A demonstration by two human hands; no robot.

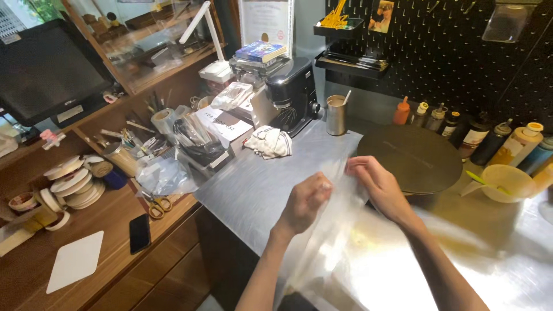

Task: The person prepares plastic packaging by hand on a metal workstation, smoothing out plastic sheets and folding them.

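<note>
Together, both hands hold a clear plastic bag (340,230) above the steel bench (253,184). Left hand (305,201) has its grip clamped on the bag's upper edge; right hand (377,184) pinches the same edge just beside it. Behind the right hand sits a round dark griddle (415,155), with a crumpled cloth (269,142) farther left.
</note>
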